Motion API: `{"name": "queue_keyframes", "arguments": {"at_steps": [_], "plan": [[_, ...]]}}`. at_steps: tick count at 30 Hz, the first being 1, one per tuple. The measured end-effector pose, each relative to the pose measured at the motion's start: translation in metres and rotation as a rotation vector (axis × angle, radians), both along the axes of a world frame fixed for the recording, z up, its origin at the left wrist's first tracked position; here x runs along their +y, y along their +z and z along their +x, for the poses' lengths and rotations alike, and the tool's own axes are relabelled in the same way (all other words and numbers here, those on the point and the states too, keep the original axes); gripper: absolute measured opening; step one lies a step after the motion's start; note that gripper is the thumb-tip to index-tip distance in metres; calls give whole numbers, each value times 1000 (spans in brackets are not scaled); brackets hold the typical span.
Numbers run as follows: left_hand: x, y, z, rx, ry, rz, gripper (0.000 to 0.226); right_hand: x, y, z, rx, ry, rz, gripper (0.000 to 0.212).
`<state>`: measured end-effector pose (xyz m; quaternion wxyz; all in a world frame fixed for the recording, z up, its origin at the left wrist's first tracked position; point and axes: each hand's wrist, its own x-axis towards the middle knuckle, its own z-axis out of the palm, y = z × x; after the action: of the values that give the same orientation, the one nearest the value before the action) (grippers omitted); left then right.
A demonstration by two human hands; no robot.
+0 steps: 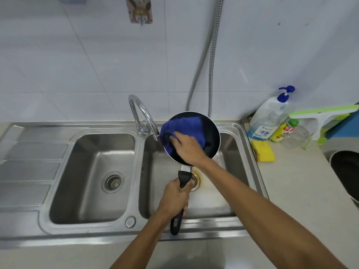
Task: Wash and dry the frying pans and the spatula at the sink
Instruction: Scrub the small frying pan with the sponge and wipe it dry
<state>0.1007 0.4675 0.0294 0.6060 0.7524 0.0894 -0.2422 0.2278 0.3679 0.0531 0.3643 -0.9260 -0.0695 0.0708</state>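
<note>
A small black frying pan (211, 136) is held tilted above the right sink basin (229, 193), its inside facing me. My left hand (174, 197) grips its black handle (175, 224). My right hand (187, 147) presses a blue cloth (186, 126) against the pan's inner surface. A second, larger dark pan (346, 171) lies on the counter at the right edge, partly out of frame. No spatula is in view.
The chrome faucet (141, 113) curves over the divider, its spout touching the pan's left rim. The left basin (93, 177) has a drain strainer. A yellow sponge (264, 150), soap bottles (266, 121) and a green squeegee (322, 113) crowd the right counter. A metal hose (209, 61) hangs on the wall.
</note>
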Motion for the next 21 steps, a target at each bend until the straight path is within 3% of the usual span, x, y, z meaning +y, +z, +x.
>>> {"name": "queue_keyframes", "arguments": {"at_steps": [3, 10, 17, 21], "plan": [[15, -5, 3, 8, 28, -10, 35, 1, -2, -41, 11, 138, 149, 23], [11, -17, -12, -40, -15, 101, 37, -22, -39, -68, -207, 516, -232, 47], [-16, -13, -20, 20, -28, 94, 36, -19, -33, 1, -192, 90, -303, 49], [-14, -17, -10, -16, 32, 169, 39, -58, -36, 18, -236, -13, -523, 65]]}}
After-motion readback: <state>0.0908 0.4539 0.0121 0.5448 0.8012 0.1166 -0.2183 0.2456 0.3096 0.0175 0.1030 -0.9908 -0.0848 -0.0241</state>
